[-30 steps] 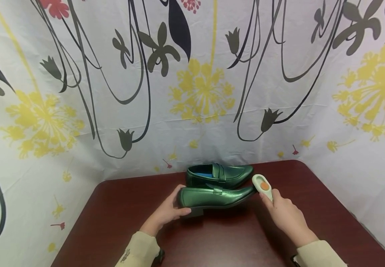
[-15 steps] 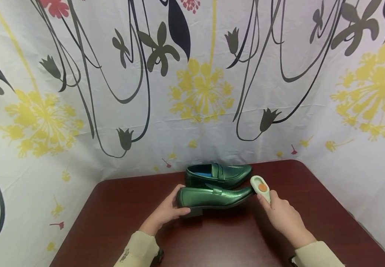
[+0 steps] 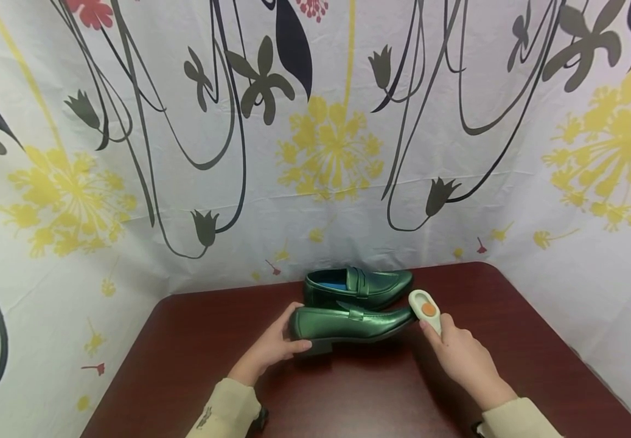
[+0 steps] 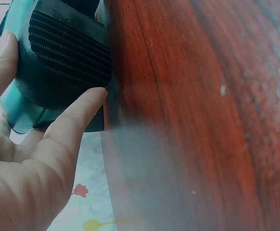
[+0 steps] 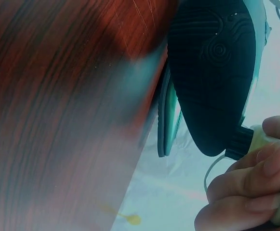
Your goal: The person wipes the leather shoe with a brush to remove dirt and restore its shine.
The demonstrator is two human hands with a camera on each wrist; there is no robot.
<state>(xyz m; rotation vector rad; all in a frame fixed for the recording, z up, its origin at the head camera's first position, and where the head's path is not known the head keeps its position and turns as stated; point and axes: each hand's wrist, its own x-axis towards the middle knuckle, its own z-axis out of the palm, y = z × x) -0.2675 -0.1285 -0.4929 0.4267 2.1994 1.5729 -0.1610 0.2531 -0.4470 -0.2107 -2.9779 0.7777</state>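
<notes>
My left hand grips the heel end of a green metallic loafer, thumb low by the heel. In the left wrist view its ribbed black heel faces the camera, fingers around the back. The loafer is held on a tilt, its sole showing in the right wrist view. My right hand holds a small pale-green brush with an orange button by its handle. Dark bristles touch the loafer's toe tip. Behind it, a matching loafer with a blue insole stands on the table.
The dark red-brown wooden table has rounded far corners. A white floral-print cloth hangs close behind its far edge and along both sides. The second loafer stands near that far edge.
My right hand and the brush have shifted slightly left and a little nearer along the toe. The left hand and the loafer it holds stay nearly still.
</notes>
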